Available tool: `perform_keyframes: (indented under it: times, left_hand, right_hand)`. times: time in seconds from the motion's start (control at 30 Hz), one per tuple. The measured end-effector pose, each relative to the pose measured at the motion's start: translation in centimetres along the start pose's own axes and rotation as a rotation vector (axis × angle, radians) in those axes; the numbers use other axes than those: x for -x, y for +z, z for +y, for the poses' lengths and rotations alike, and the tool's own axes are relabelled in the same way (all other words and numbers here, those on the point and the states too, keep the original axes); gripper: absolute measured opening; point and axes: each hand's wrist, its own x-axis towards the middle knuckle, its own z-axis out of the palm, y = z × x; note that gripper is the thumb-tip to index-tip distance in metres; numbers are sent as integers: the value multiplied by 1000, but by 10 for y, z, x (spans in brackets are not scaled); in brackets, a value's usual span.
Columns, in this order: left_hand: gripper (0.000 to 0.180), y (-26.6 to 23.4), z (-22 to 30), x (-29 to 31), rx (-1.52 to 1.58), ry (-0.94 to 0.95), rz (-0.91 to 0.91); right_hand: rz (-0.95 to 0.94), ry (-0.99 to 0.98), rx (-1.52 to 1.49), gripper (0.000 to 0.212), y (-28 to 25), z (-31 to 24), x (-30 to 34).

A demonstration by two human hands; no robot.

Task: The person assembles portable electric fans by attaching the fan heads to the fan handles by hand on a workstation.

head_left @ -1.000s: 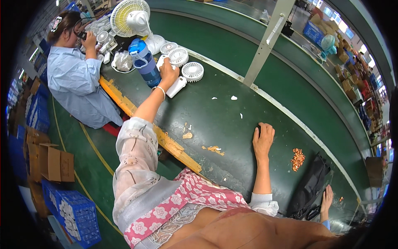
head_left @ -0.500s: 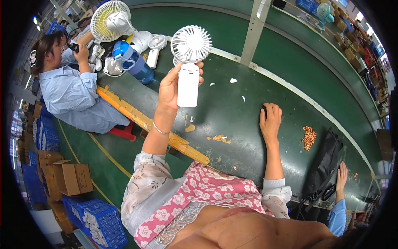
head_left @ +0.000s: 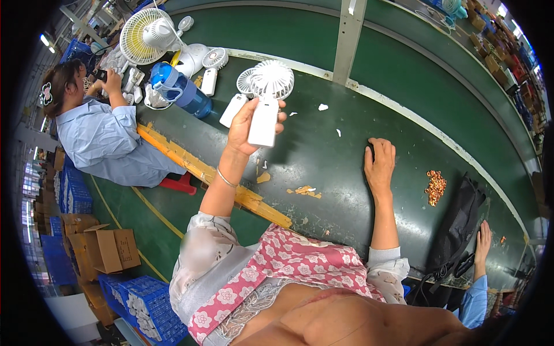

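Note:
My left hand (head_left: 242,130) is closed around a white handheld fan (head_left: 264,125), gripping its flat rectangular handle. The fan is held above the green worktable (head_left: 323,150), its round caged head pointing toward the far side. Just beyond it lies a second white handheld fan (head_left: 233,111), partly covered by my hand and the held one. My right hand (head_left: 380,164) rests palm down on the tabletop with nothing in it, fingers loosely extended.
Left of my hand are a blue water bottle (head_left: 183,92), another small white fan (head_left: 209,82) and a large desk fan (head_left: 157,34). Copper-coloured small parts (head_left: 435,187) and a black bag (head_left: 456,225) lie at right. A co-worker (head_left: 101,135) sits at left; another person's hand (head_left: 483,242) is at far right.
My left hand has lowered the handheld fan slightly and tipped its head away. The second fan behind it shows more now. My right hand stays on the table.

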Motion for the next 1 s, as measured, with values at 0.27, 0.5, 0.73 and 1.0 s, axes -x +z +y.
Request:
perform_keyframes:
  times: [0.27, 0.5, 0.73, 1.0]
  left_hand:
    - [62, 11, -7, 18, -967, 92, 205]
    - [78, 55, -42, 28, -1616, 288, 60]
    - [72, 53, -92, 29, -2011, 334, -181]
    - [48, 53, -124, 40, -1972, 90, 91]
  right_hand:
    - [0, -6, -16, 22, -2, 0, 0]
    - [-216, 406, -966, 54, -8, -7, 1]
    - [-213, 543, -1518, 71, -23, -62, -1]
    - [-130, 488, -1273, 59, -33, -52, 4]
